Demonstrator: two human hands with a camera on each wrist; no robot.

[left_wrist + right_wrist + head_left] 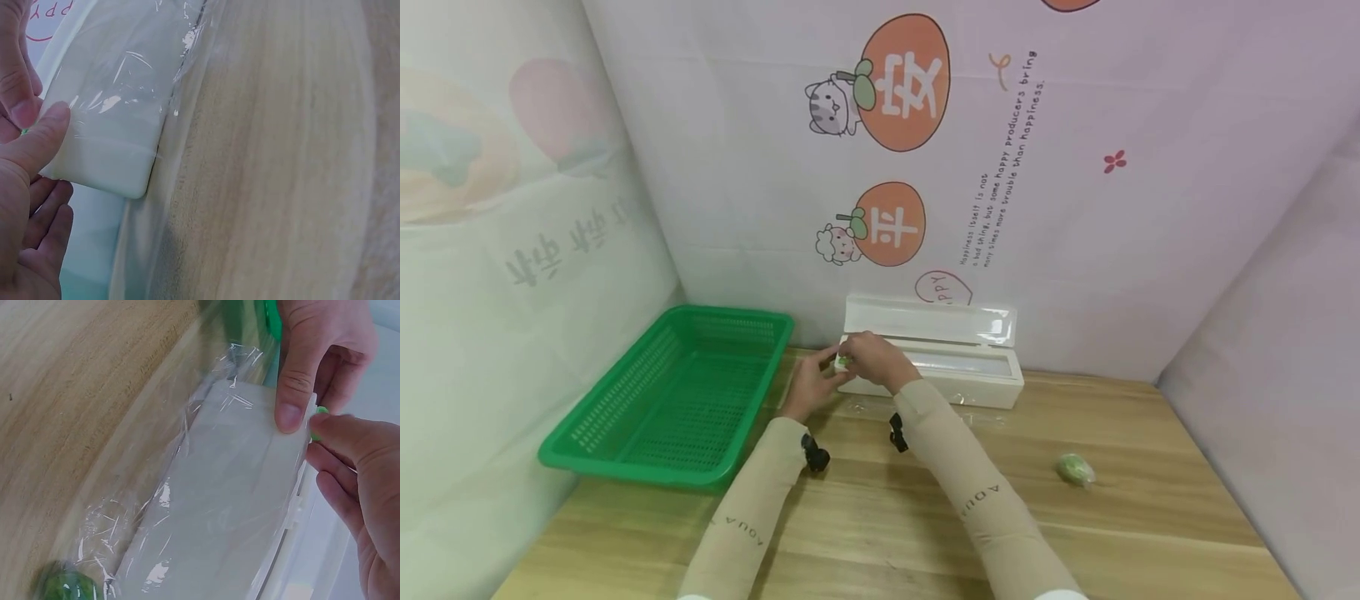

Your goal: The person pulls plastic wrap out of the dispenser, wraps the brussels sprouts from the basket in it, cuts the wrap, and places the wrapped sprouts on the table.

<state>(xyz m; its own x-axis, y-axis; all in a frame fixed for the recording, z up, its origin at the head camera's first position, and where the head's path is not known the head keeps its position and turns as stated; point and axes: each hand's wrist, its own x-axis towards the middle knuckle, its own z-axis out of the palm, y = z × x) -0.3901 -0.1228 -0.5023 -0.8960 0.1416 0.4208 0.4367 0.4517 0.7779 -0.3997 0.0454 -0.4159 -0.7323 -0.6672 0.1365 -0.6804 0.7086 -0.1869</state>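
A long white cling film box [955,387] stands at the back of the table, its clear-edged lid [925,321] raised against the wall. Loose clear film [178,456] hangs over its front side and onto the wood. My left hand [811,387] grips the box's left end, with the thumb [50,128] on the front face. At that same end, my right hand [876,358] pinches a small green piece [320,420], mostly hidden by the fingers; it looks like a cutter slider.
A green plastic basket [737,450] stands on the left of the wooden table [880,517]. To the right lies a green item in clear film [1076,469], its kind unclear. Printed cloth walls [1060,275] enclose the back and sides.
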